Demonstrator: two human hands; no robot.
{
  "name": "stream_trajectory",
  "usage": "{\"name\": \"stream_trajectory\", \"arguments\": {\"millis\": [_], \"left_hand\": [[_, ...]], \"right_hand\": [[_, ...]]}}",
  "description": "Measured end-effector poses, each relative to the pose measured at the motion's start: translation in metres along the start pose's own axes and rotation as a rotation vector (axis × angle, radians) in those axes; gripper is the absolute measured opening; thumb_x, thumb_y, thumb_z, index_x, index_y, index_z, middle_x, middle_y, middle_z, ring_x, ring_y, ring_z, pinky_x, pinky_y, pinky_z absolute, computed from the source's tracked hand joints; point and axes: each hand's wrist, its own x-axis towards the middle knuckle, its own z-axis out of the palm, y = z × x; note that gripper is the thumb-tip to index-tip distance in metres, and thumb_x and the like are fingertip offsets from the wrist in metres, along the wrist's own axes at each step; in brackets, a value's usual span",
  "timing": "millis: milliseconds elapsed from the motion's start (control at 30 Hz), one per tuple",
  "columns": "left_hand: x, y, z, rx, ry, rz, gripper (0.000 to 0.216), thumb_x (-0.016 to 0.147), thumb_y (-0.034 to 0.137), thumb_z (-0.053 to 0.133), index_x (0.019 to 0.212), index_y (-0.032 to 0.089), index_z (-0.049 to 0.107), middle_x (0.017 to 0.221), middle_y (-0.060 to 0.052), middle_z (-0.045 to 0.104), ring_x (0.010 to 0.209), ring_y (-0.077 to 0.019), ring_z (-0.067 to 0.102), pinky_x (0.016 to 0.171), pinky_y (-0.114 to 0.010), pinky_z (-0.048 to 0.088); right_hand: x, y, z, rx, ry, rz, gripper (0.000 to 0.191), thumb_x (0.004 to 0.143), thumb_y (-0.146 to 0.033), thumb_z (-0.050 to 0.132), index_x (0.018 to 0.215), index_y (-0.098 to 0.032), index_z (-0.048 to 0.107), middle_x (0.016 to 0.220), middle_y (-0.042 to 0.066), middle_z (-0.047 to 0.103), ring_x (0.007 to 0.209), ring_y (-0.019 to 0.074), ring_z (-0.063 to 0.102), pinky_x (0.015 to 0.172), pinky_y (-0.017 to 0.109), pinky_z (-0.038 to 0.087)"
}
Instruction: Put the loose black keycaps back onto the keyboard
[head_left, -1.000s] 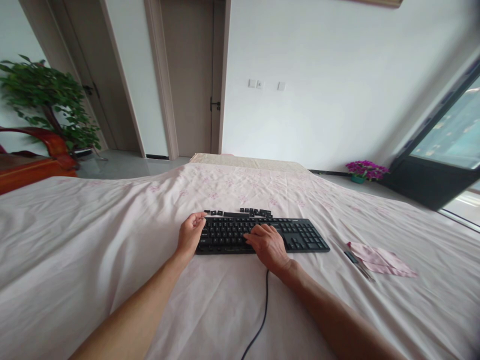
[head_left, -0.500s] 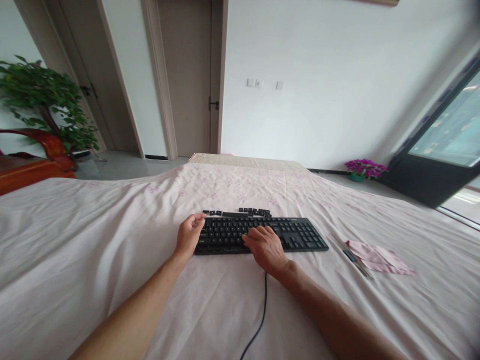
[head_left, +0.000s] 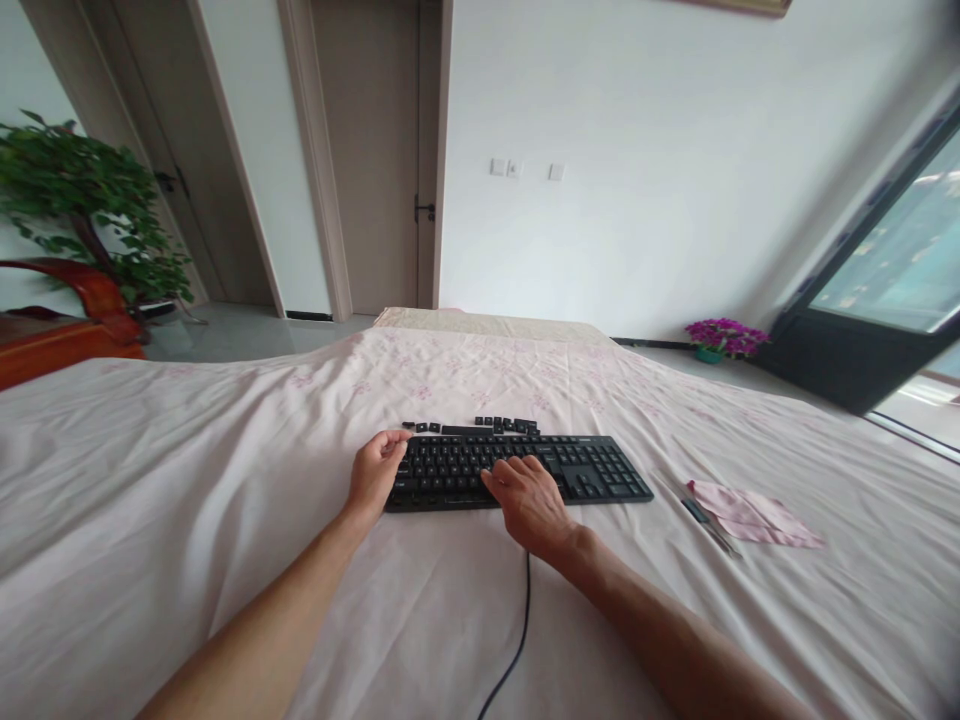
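Observation:
A black keyboard [head_left: 442, 470] lies on the pale cloth, with its bottom row of keys partly bare. At its upper left corner, my left hand [head_left: 377, 470] is closed, thumb and forefinger together at the edge. My right hand [head_left: 527, 498] rests over the lower middle of the keyboard with curled fingers, thumb by the lower keys; whatever lies under the fingers is hidden. Behind the keyboard lie several loose keycaps [head_left: 489, 421] and a long spacebar keycap [head_left: 467, 430]. A black cable [head_left: 517, 650] runs toward me from below my right hand.
A pink cloth [head_left: 757, 515] lies to the right, beside a slim tool with a dark end [head_left: 695, 511], perhaps tweezers. The pale floral cloth [head_left: 300, 440] has folds. Beyond are a wooden armchair [head_left: 97, 310], a leafy plant [head_left: 90, 200] and purple flowers [head_left: 727, 337].
The view has shifted slightly. Both hands keep nearly the same places on the keyboard, and the loose keycaps lie as before.

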Motion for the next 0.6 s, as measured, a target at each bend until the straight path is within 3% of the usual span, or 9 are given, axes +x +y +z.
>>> {"name": "stream_trajectory", "arguments": {"millis": [400, 600], "left_hand": [[-0.0007, 0.0002, -0.0023, 0.046, -0.011, 0.024, 0.028, 0.07, 0.034, 0.061, 0.09, 0.017, 0.068, 0.086, -0.005, 0.071, 0.082, -0.0206, 0.064, 0.079, -0.031, 0.048], [-0.0009, -0.0015, -0.0017, 0.055, -0.009, 0.024, 0.027, 0.071, 0.033, 0.059, 0.092, 0.017, 0.068, 0.088, -0.005, 0.07, 0.081, -0.0201, 0.064, 0.078, -0.03, 0.047]], "right_hand": [[0.0029, -0.0098, -0.0002, -0.09, -0.049, -0.077, 0.023, 0.073, 0.001, 0.05, 0.087, -0.015, 0.059, 0.085, 0.009, 0.056, 0.078, 0.0205, 0.045, 0.069, 0.036, 0.027], [-0.003, -0.0007, 0.0046, 0.056, 0.009, 0.033, 0.025, 0.081, -0.007, 0.051, 0.098, -0.02, 0.063, 0.083, 0.005, 0.058, 0.078, 0.0183, 0.047, 0.069, 0.033, 0.028]]}}
